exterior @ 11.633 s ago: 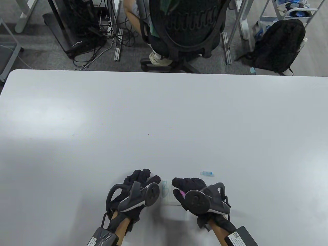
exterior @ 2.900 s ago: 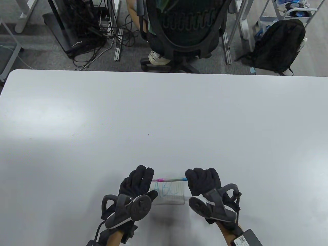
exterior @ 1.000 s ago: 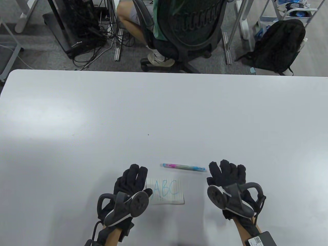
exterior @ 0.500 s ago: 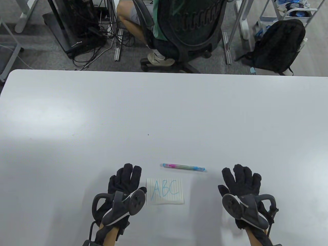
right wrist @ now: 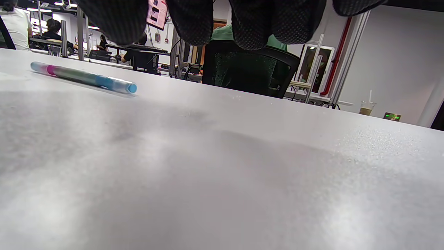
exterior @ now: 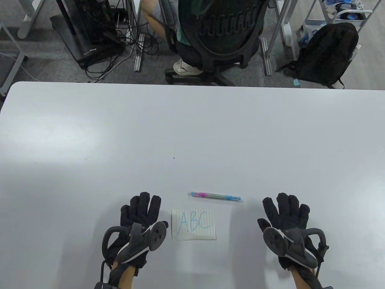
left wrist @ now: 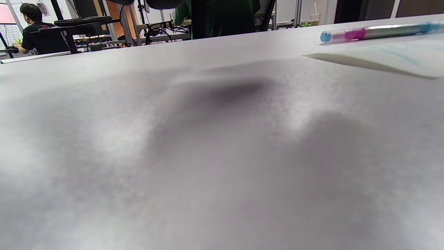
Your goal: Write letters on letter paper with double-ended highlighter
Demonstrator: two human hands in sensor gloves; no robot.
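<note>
A small lined letter paper (exterior: 194, 225) with "ABC" in blue lies flat near the table's front edge; its corner shows in the left wrist view (left wrist: 399, 59). Just beyond it lies the double-ended highlighter (exterior: 215, 196), pink and blue, capped at both ends, also visible as the highlighter (left wrist: 374, 32) and the highlighter (right wrist: 83, 77). My left hand (exterior: 141, 207) rests flat left of the paper, fingers straight, holding nothing. My right hand (exterior: 285, 207) lies flat well right of the paper, fingers spread, empty; its fingertips (right wrist: 194, 21) hang at the top of the right wrist view.
The white table (exterior: 192, 129) stretches away beyond the highlighter. Past its far edge a person sits in a black office chair (exterior: 222, 33). A black backpack (exterior: 326, 54) and tangled cables (exterior: 108, 39) lie on the floor.
Both hands have drawn outward from the paper and highlighter, the left to the left, the right to the right. Earlier the right hand laid the highlighter down beyond the paper.
</note>
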